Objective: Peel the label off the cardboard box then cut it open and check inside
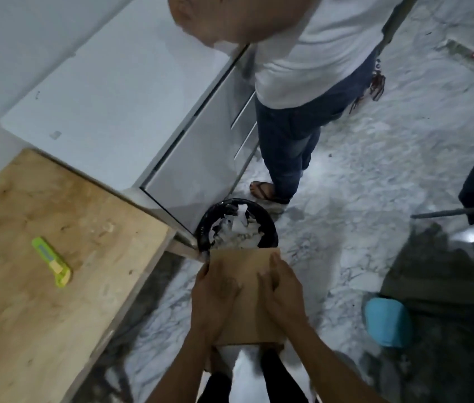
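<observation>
I hold a plain brown cardboard box out in front of me, above the marble floor and just short of a black bin. My left hand lies over the box's left side with the fingers curled on its top. My right hand presses on the right half, fingers bent as if pinching at the surface. No label shows on the visible face. A green and yellow utility knife lies apart on the wooden board to the left.
A black bin full of white scraps stands beyond the box. The plywood board is at left, a white cabinet behind it. Another person stands by the cabinet. A blue object lies right.
</observation>
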Motion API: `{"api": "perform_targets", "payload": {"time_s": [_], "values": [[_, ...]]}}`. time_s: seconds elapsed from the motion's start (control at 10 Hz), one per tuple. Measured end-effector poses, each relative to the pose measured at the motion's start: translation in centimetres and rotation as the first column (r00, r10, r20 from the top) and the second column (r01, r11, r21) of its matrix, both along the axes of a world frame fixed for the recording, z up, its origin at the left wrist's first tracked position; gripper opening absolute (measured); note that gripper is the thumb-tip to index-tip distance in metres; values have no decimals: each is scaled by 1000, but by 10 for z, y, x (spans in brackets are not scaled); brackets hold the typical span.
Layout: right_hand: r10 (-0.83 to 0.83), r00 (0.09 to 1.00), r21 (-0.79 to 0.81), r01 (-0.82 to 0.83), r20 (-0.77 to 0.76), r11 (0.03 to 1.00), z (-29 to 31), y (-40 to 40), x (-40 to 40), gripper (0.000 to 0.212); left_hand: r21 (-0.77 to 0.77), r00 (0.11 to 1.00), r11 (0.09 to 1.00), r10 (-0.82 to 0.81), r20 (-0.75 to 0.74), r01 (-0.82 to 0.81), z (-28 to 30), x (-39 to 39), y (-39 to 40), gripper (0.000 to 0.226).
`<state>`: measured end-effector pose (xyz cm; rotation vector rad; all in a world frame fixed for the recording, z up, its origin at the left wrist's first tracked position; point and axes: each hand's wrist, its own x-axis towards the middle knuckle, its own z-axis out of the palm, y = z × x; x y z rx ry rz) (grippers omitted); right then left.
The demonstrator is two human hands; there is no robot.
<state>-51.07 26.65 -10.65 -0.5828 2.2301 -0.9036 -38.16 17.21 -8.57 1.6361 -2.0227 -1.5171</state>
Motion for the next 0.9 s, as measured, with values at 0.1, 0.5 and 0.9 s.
{"api": "perform_targets", "payload": {"time_s": [0.1, 0.5, 0.9], "values": [[10, 1000, 5, -10, 24, 1000, -38, -20, -19, 54, -32, 999, 999, -24, 25, 25, -38, -19, -19, 89], [45, 987, -11, -44, 152, 999, -203, -97, -71, 59, -17, 996, 1000, -25, 80, 26, -219, -59, -98, 40], [102, 994, 130, -107, 49, 986, -259, -134, -90, 52, -98, 998, 993, -62, 7, 63, -269, -79, -130, 73]]}}
